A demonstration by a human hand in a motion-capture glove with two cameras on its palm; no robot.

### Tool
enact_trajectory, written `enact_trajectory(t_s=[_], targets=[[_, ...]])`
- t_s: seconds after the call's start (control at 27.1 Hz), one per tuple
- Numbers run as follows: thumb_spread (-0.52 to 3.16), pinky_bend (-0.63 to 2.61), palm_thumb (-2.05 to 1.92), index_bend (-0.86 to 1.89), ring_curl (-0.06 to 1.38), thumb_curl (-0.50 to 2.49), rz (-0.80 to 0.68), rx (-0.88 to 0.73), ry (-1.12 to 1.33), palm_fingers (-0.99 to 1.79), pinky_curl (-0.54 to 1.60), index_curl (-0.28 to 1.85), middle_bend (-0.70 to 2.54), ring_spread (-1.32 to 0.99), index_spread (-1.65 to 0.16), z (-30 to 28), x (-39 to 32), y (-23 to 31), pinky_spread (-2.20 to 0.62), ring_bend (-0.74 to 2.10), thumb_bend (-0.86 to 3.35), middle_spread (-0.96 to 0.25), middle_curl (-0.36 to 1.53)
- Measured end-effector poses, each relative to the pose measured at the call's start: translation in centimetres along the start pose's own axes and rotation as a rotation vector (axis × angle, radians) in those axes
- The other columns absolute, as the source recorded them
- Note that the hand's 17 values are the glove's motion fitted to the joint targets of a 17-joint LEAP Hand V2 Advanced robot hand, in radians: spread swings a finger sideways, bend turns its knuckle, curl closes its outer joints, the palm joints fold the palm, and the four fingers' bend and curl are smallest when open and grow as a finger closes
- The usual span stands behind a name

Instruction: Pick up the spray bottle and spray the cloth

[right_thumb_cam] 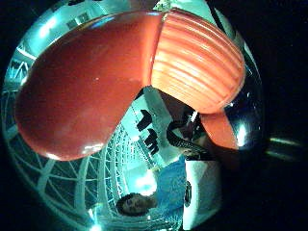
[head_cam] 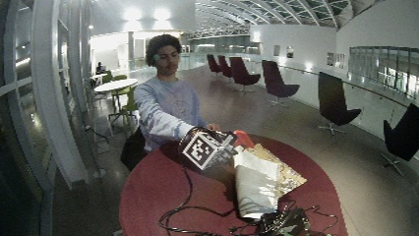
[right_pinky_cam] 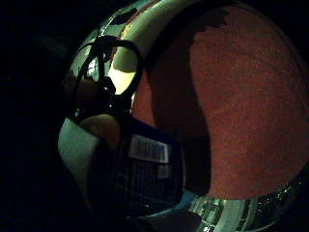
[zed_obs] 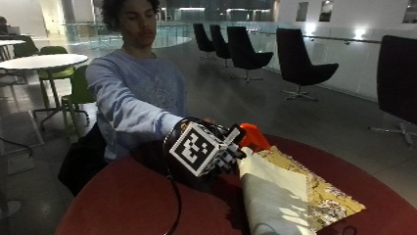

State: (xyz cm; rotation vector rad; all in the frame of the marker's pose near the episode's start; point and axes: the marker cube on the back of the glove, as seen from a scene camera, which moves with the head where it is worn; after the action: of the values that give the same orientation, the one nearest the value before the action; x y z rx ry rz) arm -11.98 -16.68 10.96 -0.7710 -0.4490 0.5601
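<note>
Rows of dark chairs line a wide hall behind the round red table (zed_obs: pixel 124 205) where a person sits. On that table lies the cloth (zed_obs: pixel 293 188), cream and patterned yellow, spread out flat. At the cloth's near edge the gloved right hand (zed_obs: pixel 218 152) is curled round the spray bottle (zed_obs: pixel 253 137), whose orange head shows just past the fingers; the palm views show the orange trigger head and the labelled body close against the palm. Judging by this, the pick-up looks done. The nozzle seems to face the cloth, yet no spray is visible, so spraying remains.
</note>
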Motion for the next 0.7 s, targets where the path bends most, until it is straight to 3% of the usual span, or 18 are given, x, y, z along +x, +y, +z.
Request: enact_trajectory(t_s=[0.7], targets=[[0.83, 0.26, 0.93, 0.13, 0.39, 0.61, 0.014, 0.030, 0.011, 1.12, 0.37, 0.36, 0.32, -0.02, -0.19, 0.00, 0.76, 0.06, 0.17, 0.50, -0.02, -0.06, 0.49]])
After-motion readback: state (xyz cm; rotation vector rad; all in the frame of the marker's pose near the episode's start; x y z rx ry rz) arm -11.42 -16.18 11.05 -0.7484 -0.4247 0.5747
